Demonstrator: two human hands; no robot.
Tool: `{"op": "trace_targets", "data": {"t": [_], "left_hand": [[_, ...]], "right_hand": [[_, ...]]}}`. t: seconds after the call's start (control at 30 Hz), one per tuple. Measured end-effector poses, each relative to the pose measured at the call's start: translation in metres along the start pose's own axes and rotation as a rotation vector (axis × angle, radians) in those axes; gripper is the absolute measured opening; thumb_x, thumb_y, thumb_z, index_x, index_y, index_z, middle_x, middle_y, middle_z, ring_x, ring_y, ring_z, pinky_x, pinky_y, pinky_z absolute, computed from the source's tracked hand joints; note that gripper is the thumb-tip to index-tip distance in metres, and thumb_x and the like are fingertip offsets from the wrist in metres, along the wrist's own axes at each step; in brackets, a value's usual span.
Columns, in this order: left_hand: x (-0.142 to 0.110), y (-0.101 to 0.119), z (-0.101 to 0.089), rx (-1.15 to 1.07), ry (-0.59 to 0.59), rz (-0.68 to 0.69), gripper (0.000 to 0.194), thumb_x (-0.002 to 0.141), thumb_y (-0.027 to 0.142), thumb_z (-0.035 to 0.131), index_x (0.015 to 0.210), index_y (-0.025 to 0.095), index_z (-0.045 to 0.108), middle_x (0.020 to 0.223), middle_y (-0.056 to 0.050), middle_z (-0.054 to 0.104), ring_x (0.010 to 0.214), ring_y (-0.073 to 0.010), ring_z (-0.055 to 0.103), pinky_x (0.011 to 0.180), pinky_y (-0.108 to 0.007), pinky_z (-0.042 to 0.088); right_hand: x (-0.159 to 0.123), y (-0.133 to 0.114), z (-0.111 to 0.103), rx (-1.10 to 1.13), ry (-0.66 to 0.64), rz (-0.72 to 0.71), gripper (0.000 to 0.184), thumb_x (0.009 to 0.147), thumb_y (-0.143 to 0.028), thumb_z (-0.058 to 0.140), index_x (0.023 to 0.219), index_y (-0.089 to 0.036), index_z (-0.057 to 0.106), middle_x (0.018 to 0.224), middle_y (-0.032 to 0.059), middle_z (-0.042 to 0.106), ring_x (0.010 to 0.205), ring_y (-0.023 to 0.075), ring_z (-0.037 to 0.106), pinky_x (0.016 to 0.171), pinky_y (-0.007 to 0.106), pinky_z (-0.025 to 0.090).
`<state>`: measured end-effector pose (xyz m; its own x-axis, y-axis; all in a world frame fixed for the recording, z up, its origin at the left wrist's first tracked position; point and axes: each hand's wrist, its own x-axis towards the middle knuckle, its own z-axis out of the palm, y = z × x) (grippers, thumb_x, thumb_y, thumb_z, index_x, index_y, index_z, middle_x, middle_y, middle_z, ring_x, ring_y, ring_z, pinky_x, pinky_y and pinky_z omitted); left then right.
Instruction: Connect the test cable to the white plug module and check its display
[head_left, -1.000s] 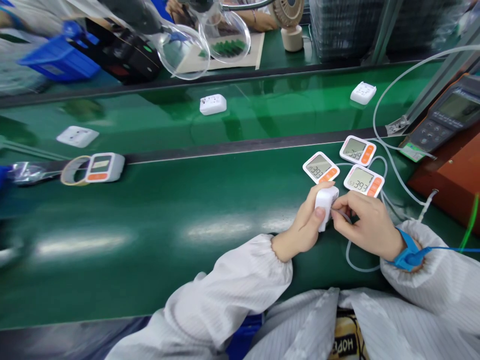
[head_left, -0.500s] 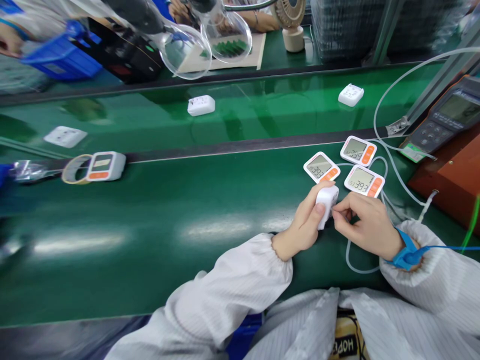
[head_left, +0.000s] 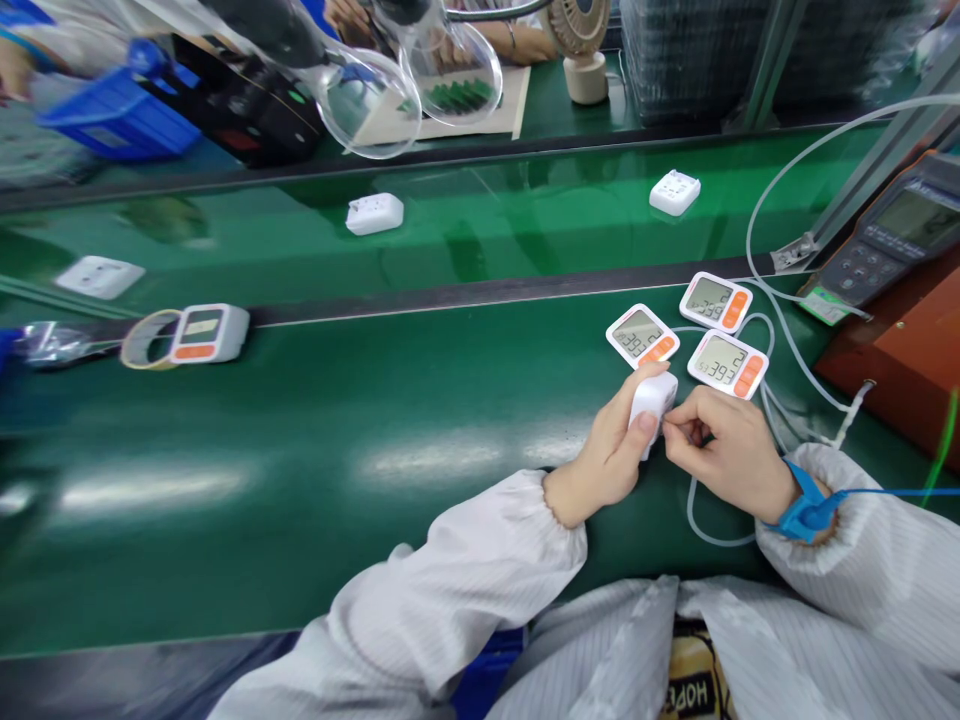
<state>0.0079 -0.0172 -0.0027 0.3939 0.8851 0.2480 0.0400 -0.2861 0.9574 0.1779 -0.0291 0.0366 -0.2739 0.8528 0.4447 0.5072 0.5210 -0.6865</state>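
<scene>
My left hand (head_left: 611,445) is wrapped round a small white device (head_left: 651,402), held on its edge above the green bench (head_left: 337,420). My right hand (head_left: 731,450) pinches the end of a thin clear tube (head_left: 701,520) against the device's side. Just beyond my hands lie three white and orange meters with lit displays: one at the left (head_left: 643,335), one at the back (head_left: 715,300) and one at the right (head_left: 728,363). A blue wrist strap (head_left: 806,505) circles my right wrist.
White units (head_left: 374,213) (head_left: 675,192) (head_left: 100,276) ride the green conveyor belt (head_left: 525,215) behind the bench. Another meter with a tape roll (head_left: 187,335) lies at the left. A grey handheld instrument (head_left: 892,235) rests on a brown box at the right. Other people's hands work at the far side.
The white units on the conveyor have drifted to the left. My hands stay in place on the device and tube, shifting only slightly.
</scene>
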Motion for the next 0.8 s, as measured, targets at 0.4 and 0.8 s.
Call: {"op": "trace_targets", "data": {"t": [0.4, 0.8], "left_hand": [[0.004, 0.001, -0.001, -0.282, 0.107, -0.086, 0.058, 0.094, 0.055, 0.053, 0.141, 0.021, 0.048, 0.13, -0.011, 0.057, 0.108, -0.0246, 0.058, 0.094, -0.036, 0.048], [0.013, -0.003, -0.005, -0.359, 0.232, -0.246, 0.052, 0.084, 0.053, 0.072, 0.119, 0.024, 0.046, 0.094, 0.0, 0.06, 0.073, -0.0123, 0.057, 0.067, -0.025, 0.05]], "right_hand": [[0.003, -0.001, -0.002, -0.007, -0.002, -0.014, 0.009, 0.093, -0.014, 0.054, 0.088, -0.02, 0.058, 0.075, -0.0005, 0.059, 0.067, 0.0151, 0.058, 0.061, 0.027, 0.045], [-0.01, 0.0, 0.008, -0.002, -0.245, 0.083, 0.068, 0.098, -0.031, 0.056, 0.154, -0.013, 0.022, 0.071, -0.0033, 0.06, 0.058, 0.0177, 0.06, 0.056, 0.027, 0.046]]}}
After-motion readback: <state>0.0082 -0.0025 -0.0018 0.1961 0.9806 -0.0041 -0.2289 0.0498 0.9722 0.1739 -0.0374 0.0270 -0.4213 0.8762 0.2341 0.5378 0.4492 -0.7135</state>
